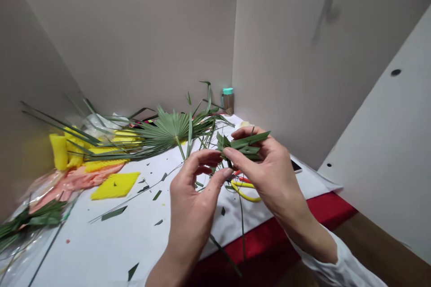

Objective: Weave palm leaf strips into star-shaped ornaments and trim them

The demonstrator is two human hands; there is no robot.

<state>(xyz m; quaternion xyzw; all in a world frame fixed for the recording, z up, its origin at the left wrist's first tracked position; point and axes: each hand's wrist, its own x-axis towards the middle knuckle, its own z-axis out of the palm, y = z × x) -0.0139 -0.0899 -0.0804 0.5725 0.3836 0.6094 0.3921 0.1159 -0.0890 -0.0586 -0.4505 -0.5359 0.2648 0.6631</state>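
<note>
My right hand (269, 170) holds a small folded bundle of green leaf strips (244, 145) between thumb and fingers, above the white table sheet (111, 233). My left hand (193, 193) is curled just left of it, its thumb and fingertips pinching at the lower end of the same leaf piece. A thin green strip hangs down from the bundle past the table's front edge.
A fan palm leaf (168, 131) and long green blades lie at the back. Yellow mesh pieces (114, 186), pink paper (77, 179) and plastic wrap sit left. Yellow-handled scissors (244, 190) lie under my hands, a phone (296, 167) to the right, a teal-capped jar (228, 101) in the corner.
</note>
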